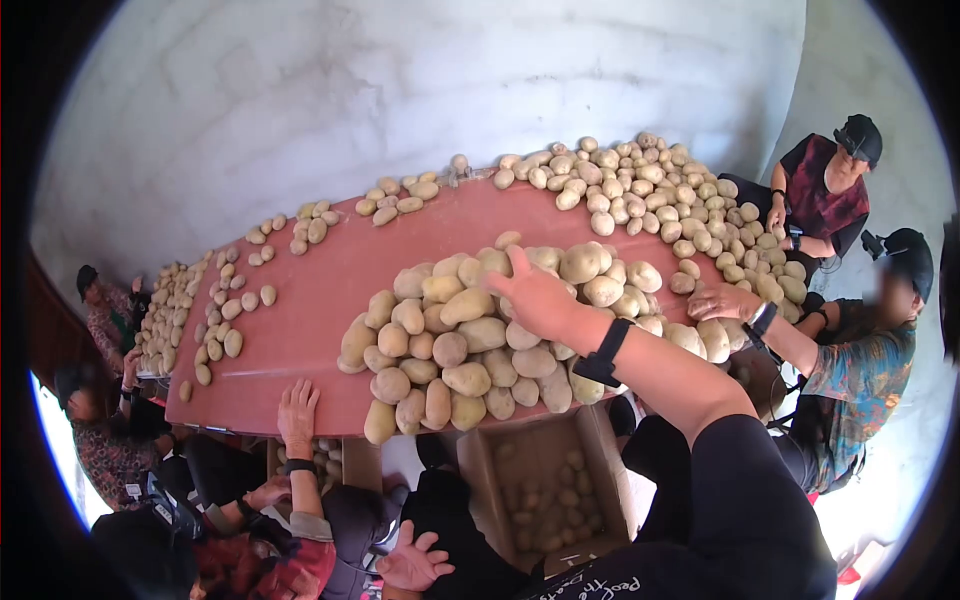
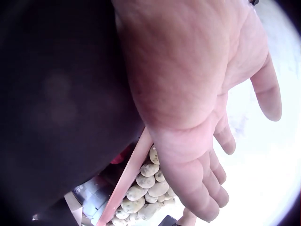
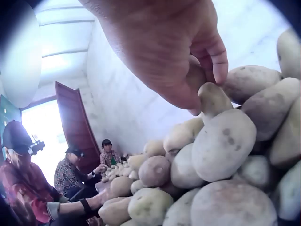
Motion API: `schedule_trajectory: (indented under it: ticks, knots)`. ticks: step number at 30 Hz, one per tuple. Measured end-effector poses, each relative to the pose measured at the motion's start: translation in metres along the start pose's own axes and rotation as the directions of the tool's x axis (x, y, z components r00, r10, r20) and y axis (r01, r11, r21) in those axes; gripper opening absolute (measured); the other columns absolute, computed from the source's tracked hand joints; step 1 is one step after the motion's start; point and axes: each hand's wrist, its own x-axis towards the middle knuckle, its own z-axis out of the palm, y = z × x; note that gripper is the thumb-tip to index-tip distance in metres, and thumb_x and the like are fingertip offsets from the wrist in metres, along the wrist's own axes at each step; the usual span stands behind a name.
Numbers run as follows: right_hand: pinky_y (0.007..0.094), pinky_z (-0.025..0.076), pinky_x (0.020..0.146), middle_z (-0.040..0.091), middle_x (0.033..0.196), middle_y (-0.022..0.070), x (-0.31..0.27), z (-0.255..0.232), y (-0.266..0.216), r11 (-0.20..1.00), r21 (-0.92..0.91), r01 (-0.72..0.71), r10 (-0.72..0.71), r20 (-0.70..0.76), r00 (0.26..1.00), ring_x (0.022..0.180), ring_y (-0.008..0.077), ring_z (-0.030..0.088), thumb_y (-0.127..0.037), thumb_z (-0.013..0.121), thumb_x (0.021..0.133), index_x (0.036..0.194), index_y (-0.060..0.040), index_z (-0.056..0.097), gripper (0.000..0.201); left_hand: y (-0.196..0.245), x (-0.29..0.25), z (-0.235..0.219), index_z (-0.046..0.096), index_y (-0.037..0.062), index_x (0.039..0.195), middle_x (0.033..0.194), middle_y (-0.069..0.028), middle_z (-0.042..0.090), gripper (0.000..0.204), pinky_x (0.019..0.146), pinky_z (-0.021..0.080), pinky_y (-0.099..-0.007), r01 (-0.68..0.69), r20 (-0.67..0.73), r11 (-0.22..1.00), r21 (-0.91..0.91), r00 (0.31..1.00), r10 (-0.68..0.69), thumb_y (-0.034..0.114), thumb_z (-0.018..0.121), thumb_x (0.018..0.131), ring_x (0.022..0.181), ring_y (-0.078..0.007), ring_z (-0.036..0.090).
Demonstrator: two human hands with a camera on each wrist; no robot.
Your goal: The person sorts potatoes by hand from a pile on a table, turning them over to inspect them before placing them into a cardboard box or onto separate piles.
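Against a pale wall (image 1: 420, 90), a long red table (image 1: 280, 350) holds a broad mound of potatoes (image 1: 484, 333) at its near edge, with an open carton (image 1: 605, 465) below and others seated around, among them a person in a patterned shirt (image 1: 860, 350) at the right. The right hand (image 1: 540, 295) reaches over the mound — by far the nearer of the two — its thumb and fingers curled round a brownish potato (image 3: 195, 75) at the mound's upper, far side. That potato lies inside the grip, mostly covered by the fingers, so its long axis cannot be told, nor whether its weight is off the mound. Just beneath the fingertips, a smaller potato (image 3: 215, 100) slants from upper left to lower right in the right wrist view, its lower end against a larger, pale one (image 3: 224, 145). The left hand (image 1: 412, 565) is well apart, low beside the lap and left of the carton — palm bare, fingers spread, gripping nothing.
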Motion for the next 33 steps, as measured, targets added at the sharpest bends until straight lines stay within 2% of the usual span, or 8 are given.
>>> schedule_trajectory:
  ticks: [3, 6, 9, 15, 22, 27, 30, 33]
  knots:
    - [0.0444, 0.051, 0.075, 0.043, 0.113, 0.0212, 0.01, 0.001, 0.01, 0.995, 0.076, -0.07, 0.063, 0.099, 0.993, 0.087, 0.0372, 0.06, -0.003, 0.056, 0.08, 0.109, -0.0168, 0.055, 0.032, 0.003, 0.003, 0.004, 0.025, 0.0231, 0.15, 0.149, -0.013, 0.033, 0.085, 0.103, 0.036, -0.0593, -0.001, -0.027, 1.0, 0.004, 1.0, 0.001, 0.027, 0.072, 0.079, 0.125, -0.0405, 0.041]
    - [0.0438, 0.05, 0.077, 0.045, 0.109, 0.0174, 0.039, -0.025, 0.024, 0.986, 0.118, -0.119, 0.117, 0.022, 0.993, 0.088, 0.0354, 0.06, -0.003, 0.054, 0.081, 0.107, -0.0172, 0.056, 0.03, 0.002, 0.0, 0.004, 0.024, 0.0232, 0.15, 0.15, -0.0135, 0.033, 0.084, 0.103, 0.035, -0.0595, -0.005, -0.032, 1.0, -0.013, 0.999, 0.005, 0.027, 0.07, 0.08, 0.124, -0.0403, 0.042]
    - [0.0433, 0.05, 0.078, 0.05, 0.113, 0.0168, 0.08, -0.004, 0.078, 0.991, 0.13, -0.044, 0.022, 0.172, 0.985, 0.092, 0.0346, 0.061, -0.004, 0.055, 0.082, 0.107, -0.0181, 0.058, 0.03, 0.004, 0.004, 0.006, 0.024, 0.0231, 0.15, 0.15, -0.0138, 0.034, 0.084, 0.103, 0.035, -0.0596, 0.0, -0.035, 1.0, -0.017, 0.999, 0.0, 0.028, 0.07, 0.08, 0.125, -0.0405, 0.041]
    - [0.0414, 0.051, 0.081, 0.061, 0.119, 0.0164, 0.124, 0.02, 0.104, 0.973, -0.123, -0.195, 0.23, 0.514, 0.826, 0.104, 0.0339, 0.062, -0.006, 0.055, 0.082, 0.107, -0.0175, 0.065, 0.029, 0.006, 0.008, 0.005, 0.025, 0.0237, 0.15, 0.15, -0.0138, 0.032, 0.082, 0.102, 0.036, -0.0597, -0.003, -0.038, 1.0, -0.004, 0.999, 0.003, 0.03, 0.07, 0.081, 0.126, -0.0407, 0.041]
    - [0.0403, 0.05, 0.081, 0.066, 0.112, 0.0122, 0.142, 0.038, 0.131, 0.965, -0.173, -0.196, 0.261, 0.592, 0.763, 0.099, 0.0306, 0.063, -0.006, 0.052, 0.083, 0.117, -0.0152, 0.063, 0.037, 0.008, 0.011, 0.004, 0.024, 0.0252, 0.15, 0.15, -0.0132, 0.033, 0.08, 0.103, 0.036, -0.0588, 0.008, -0.017, 1.0, -0.012, 1.0, -0.008, 0.032, 0.068, 0.084, 0.128, -0.0392, 0.04]
    - [0.0401, 0.049, 0.081, 0.066, 0.114, 0.0103, 0.132, 0.037, 0.143, 0.897, -0.166, -0.409, 0.39, 0.733, 0.557, 0.099, 0.0277, 0.062, -0.01, 0.049, 0.088, 0.126, -0.0144, 0.058, 0.04, 0.01, 0.01, 0.005, 0.024, 0.0252, 0.15, 0.15, -0.0131, 0.034, 0.08, 0.103, 0.036, -0.0585, 0.006, -0.05, 1.0, -0.008, 0.999, -0.006, 0.032, 0.068, 0.084, 0.129, -0.0385, 0.04]
    - [0.0399, 0.048, 0.083, 0.066, 0.114, 0.0114, 0.119, 0.004, 0.129, 0.953, -0.046, -0.3, 0.247, 0.694, 0.676, 0.101, 0.0278, 0.062, -0.013, 0.048, 0.09, 0.126, -0.0152, 0.058, 0.037, 0.011, 0.009, 0.01, 0.024, 0.0251, 0.15, 0.15, -0.0131, 0.034, 0.08, 0.103, 0.036, -0.0583, 0.001, -0.07, 1.0, 0.011, 0.998, -0.001, 0.032, 0.068, 0.084, 0.129, -0.0381, 0.04]
    - [0.0416, 0.048, 0.084, 0.065, 0.111, 0.0134, 0.096, 0.015, 0.143, 0.972, 0.234, 0.01, -0.098, 0.365, 0.926, 0.097, 0.0309, 0.061, -0.017, 0.05, 0.091, 0.121, -0.0116, 0.06, 0.032, 0.016, 0.012, 0.017, 0.024, 0.0251, 0.15, 0.15, -0.013, 0.034, 0.08, 0.103, 0.035, -0.0581, -0.018, -0.086, 1.0, 0.022, 0.996, 0.02, 0.032, 0.068, 0.084, 0.13, -0.0377, 0.04]
